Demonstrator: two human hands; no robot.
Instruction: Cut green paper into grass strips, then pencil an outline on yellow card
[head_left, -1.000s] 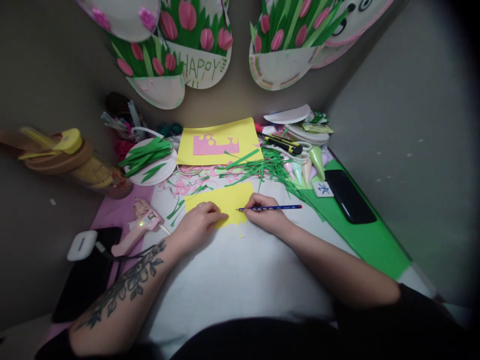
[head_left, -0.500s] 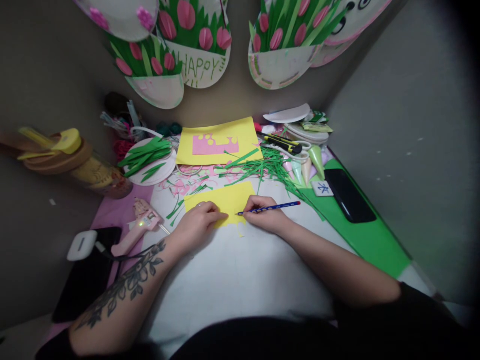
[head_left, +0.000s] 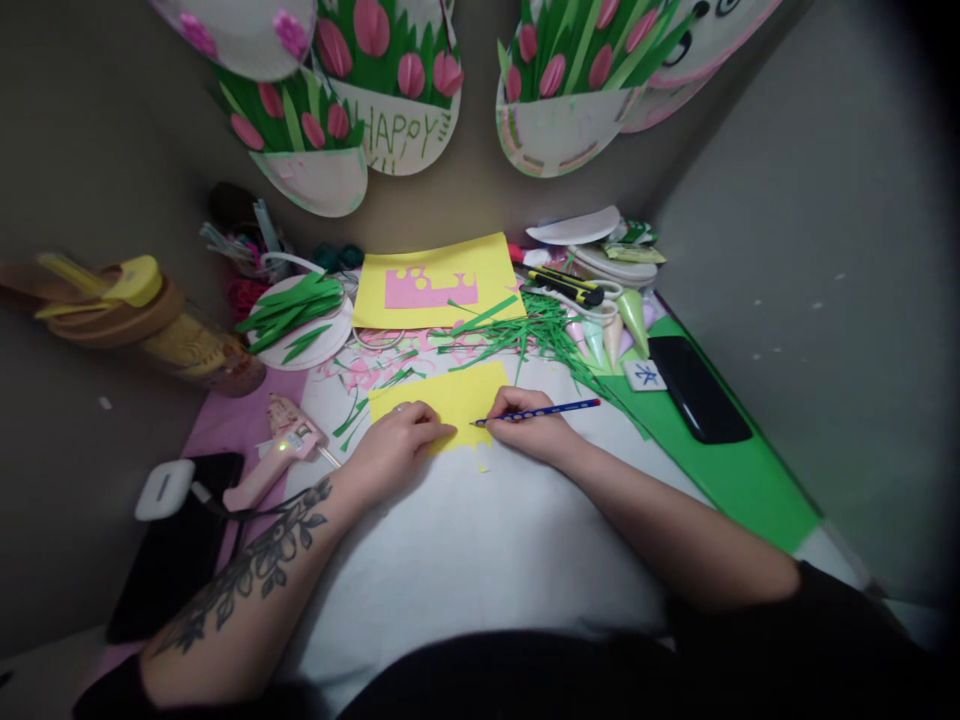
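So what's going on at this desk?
A person's right hand holds a pencil, its tip at the nearer yellow sheet; whether it touches, I can't tell. The left hand rests on the same sheet, whose near edge is jagged. Just beyond lie pink scraps and green strips, and a glue gun lies off to the left.

red-ended blue pencil (head_left: 571, 406); yellow paper (head_left: 472, 390); pink glue gun (head_left: 279, 457)

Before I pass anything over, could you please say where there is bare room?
The white sheet is bare between the left forearm and right forearm, below the near yellow paper; the green surface is bare below the right-hand black slab. Beyond that paper, green clippings and pink scraps crowd in.
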